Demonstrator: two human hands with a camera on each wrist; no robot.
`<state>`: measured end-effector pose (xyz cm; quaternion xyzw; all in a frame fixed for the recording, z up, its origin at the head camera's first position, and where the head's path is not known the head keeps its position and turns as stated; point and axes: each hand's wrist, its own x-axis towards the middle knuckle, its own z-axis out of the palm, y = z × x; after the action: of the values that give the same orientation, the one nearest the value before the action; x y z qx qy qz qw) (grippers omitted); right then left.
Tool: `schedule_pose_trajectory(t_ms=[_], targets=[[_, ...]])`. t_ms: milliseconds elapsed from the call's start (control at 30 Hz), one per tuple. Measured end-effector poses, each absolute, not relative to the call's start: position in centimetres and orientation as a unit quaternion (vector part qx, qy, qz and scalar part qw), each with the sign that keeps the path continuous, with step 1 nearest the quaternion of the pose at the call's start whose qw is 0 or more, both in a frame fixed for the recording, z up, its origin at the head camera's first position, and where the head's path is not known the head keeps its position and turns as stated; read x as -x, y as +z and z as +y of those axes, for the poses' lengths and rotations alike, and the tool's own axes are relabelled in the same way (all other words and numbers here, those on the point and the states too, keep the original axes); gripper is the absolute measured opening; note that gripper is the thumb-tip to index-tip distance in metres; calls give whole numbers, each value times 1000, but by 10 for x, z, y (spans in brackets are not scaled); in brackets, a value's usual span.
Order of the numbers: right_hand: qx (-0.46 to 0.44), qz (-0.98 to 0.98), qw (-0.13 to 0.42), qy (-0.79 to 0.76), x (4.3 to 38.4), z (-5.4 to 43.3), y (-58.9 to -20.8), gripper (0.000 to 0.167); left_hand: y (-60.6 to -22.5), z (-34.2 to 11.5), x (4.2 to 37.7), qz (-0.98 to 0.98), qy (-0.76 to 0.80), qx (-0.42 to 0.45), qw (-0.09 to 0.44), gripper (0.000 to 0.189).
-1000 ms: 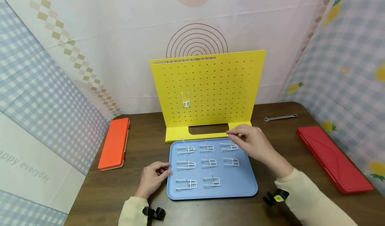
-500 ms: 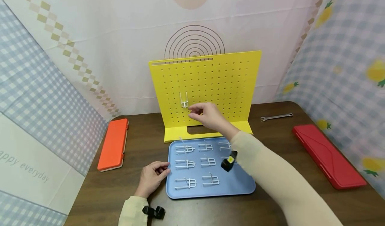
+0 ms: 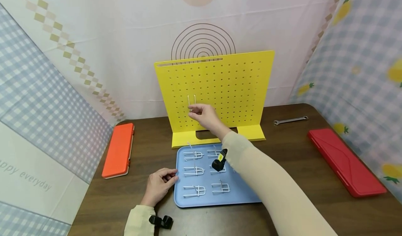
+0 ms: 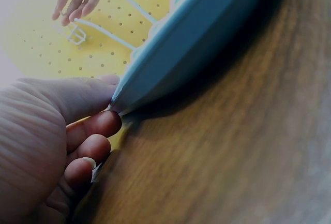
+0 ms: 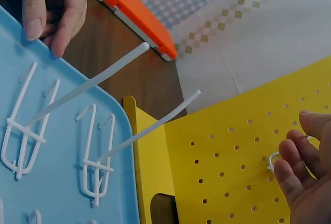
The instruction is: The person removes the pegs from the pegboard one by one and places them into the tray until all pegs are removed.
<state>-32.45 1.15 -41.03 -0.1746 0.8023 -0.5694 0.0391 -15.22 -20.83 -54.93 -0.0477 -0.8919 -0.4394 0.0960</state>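
A yellow pegboard (image 3: 232,79) stands upright at the back, with one white wire hook (image 3: 188,100) hanging on its left half. My right hand (image 3: 204,115) is at that hook, thumb and fingertips pinching its lower part, which they mostly hide in the head view. In the right wrist view, a bit of the hook (image 5: 272,163) shows beside the fingers. My left hand (image 3: 159,185) pinches the left rim of a blue tray (image 3: 208,198) between thumb and index finger. Several more white wire hooks (image 3: 194,190) lie in rows on the tray, prongs pointing left.
An orange case (image 3: 118,150) lies on the brown table at the left. At the right are a red case (image 3: 347,162) and a wrench (image 3: 290,120). The right sleeve (image 3: 267,173) crosses over the tray's right side.
My right hand has moved from the tray's upper right corner up and left to the hook on the pegboard. The left hand has stayed at the tray's rim.
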Motion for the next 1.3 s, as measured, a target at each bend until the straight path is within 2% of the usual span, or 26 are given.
schedule_pose_trajectory(t_ms=[433,1300], targets=[[146,779,46,-608,331,11,-418,28,-549,-209,151,-887,-445,58,106,21],[120,761,32,-637,328,12,-415,27,-549,-209,151,-888,-442,64,110,20]])
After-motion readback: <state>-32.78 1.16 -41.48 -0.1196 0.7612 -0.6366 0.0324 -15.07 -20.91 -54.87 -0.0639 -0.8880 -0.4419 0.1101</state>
